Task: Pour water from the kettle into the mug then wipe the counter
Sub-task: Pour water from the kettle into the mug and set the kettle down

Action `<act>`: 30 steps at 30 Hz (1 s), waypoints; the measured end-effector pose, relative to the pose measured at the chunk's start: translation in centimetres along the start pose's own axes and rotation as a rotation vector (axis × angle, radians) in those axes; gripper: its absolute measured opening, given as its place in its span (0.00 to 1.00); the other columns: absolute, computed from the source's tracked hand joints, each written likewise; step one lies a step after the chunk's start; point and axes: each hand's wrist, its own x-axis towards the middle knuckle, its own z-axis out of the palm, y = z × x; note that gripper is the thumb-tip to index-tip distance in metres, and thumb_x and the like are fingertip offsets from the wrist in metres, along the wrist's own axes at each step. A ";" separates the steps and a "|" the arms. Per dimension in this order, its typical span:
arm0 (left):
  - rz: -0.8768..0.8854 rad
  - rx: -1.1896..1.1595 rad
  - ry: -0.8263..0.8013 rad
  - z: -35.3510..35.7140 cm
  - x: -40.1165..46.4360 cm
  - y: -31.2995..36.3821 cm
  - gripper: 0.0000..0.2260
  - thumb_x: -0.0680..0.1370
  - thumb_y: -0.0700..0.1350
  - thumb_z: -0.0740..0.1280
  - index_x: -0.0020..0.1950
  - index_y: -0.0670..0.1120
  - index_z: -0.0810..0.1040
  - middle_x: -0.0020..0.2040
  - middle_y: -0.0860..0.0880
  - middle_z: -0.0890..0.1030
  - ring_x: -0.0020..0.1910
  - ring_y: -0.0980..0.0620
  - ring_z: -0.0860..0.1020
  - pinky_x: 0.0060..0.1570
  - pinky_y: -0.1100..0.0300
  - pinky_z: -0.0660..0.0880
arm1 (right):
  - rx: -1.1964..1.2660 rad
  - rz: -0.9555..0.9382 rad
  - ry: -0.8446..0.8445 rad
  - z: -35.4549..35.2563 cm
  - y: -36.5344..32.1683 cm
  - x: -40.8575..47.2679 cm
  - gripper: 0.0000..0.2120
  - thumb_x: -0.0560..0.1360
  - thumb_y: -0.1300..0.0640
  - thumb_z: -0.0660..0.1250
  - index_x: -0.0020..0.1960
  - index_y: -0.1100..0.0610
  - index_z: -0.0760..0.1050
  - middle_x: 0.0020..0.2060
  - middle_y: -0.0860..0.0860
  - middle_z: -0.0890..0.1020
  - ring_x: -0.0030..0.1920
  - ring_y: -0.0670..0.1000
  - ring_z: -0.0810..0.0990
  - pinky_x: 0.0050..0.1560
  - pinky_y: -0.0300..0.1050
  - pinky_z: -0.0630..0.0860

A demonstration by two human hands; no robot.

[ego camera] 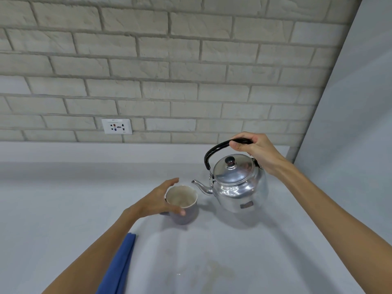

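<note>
I am about to pour. My right hand (254, 150) has its fingers (238, 146) wrapped tight round the black handle of the shiny steel kettle (237, 185), which looks just off the pale grey tabletop (63, 198). Its spout points at the pale ceramic mug (182, 203) just beside it; the mug looks empty. My left hand (157, 201) cups the mug, fingers half open and touching its wall. Next, I judge, I tilt the spout over the rim. A folded blue cloth (123, 262) lies nearer me than the mug.

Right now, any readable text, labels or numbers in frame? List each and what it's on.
None can be read.
Kettle: a small dark plate low on its side, lettering too blurred to read.
Wall socket: a faint mark along its top edge, too small to read.
Mug and blue cloth: no print visible.
</note>
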 end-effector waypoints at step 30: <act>0.024 -0.024 0.076 1.4 0.6 -2.2 0.44 0.55 0.59 0.81 0.66 0.62 0.65 0.59 0.62 0.74 0.53 0.71 0.73 0.43 0.78 0.71 | -0.203 -0.039 -0.131 0.0 -1.6 0.6 0.03 0.70 0.57 0.75 0.44 0.53 0.84 0.35 0.42 0.84 0.38 0.35 0.79 0.40 0.24 0.72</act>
